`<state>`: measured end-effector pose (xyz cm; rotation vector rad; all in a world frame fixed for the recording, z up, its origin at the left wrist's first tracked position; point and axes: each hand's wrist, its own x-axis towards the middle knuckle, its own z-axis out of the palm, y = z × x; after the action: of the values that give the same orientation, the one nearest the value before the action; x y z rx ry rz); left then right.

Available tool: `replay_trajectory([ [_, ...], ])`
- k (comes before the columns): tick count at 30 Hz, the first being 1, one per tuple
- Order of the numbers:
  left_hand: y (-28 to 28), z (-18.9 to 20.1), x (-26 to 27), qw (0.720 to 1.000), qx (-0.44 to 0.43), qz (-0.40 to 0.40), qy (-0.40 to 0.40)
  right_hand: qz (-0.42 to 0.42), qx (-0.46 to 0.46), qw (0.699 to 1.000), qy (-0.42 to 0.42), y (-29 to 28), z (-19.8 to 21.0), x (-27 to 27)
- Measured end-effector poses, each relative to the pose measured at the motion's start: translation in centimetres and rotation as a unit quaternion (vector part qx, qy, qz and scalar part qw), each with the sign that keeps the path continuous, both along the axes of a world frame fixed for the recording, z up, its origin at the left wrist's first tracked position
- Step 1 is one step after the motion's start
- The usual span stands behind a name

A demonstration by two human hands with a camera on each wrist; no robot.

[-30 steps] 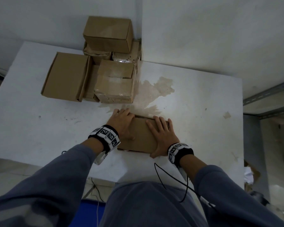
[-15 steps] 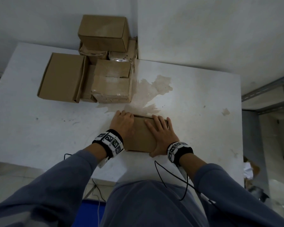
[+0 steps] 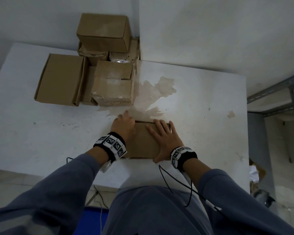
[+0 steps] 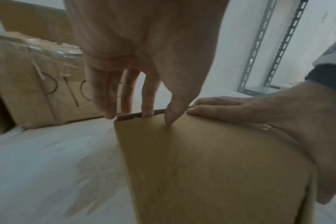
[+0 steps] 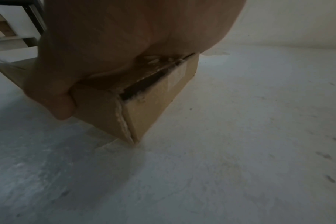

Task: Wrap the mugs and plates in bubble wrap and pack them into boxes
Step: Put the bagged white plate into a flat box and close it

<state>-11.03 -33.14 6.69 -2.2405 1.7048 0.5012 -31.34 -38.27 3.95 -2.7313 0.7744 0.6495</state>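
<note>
- While your right hand [image 3: 166, 141] lies flat on the lid of the small brown cardboard box [image 3: 143, 143], fingers straight and slightly spread, thumb hooked over the near edge, the box sits on the white table [image 3: 41, 133] directly under both palms.
- Your left hand [image 3: 123, 127] rests on the box's left end; its fingertips [image 4: 148, 111] reach down over the far edge, where a tuck flap shows a narrow gap (not yet seated, I judge).
- The box's long axis appears to run away from you, so the open seam lies just beyond your left fingertips, the nearer hand to it.
- A gap also shows under the lid at the right side [image 5: 142, 86].
- The stacked brown cartons [image 3: 105, 65] lie well beyond your fingers.
</note>
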Motion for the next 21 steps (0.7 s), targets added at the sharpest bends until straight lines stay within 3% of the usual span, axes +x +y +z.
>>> replay_trajectory([
  [5, 0.3, 0.0, 2.4, 0.99, -0.034, 0.059, 0.121, 0.01, -0.008, 1.0, 0.002, 0.0, 0.1, 0.2],
  [11, 0.9, 0.3, 3.6, 0.972, -0.075, 0.119, 0.188, 0.011, -0.012, 1.0, 0.005, 0.0, 0.0, 0.2],
  [16, 2.7, -0.4, 4.6, 0.94, -0.141, 0.194, 0.243, 0.002, -0.015, 1.0, 0.008, 0.2, -0.1, 0.2],
  [21, 7.3, -0.9, 4.1, 0.958, -0.073, 0.034, 0.276, -0.021, -0.012, 1.0, 0.003, 0.5, -0.2, 0.3],
])
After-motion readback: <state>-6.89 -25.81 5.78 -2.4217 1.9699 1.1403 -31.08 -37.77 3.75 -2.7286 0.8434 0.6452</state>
